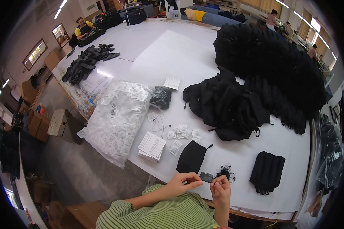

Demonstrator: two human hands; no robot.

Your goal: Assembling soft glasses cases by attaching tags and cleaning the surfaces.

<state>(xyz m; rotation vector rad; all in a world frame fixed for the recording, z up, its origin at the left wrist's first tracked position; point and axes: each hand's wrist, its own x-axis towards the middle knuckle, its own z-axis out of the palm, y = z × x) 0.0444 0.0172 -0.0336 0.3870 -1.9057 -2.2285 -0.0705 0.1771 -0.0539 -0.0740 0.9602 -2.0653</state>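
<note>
Close to the table's near edge, a small dark hang tag [206,176] is held between my two hands. My left hand [183,183] pinches at its left edge with thumb and forefinger. My right hand [220,187] is closed at the tag's lower right corner. Whether a thin cord runs between the fingers is too small to tell. Just beyond the tag lies a flat black zippered pouch [191,157], its zipper pull pointing up right. A tangle of black tag cords [226,173] sits beside my right hand.
White card stack [152,145], several small white packets [182,132] and a clear bag full of packets [116,120] lie left. Black pouches are heaped [229,105] beyond, with a folded black bundle [267,173] at right. A large black pile [267,57] stands behind. Someone [84,30] sits far left.
</note>
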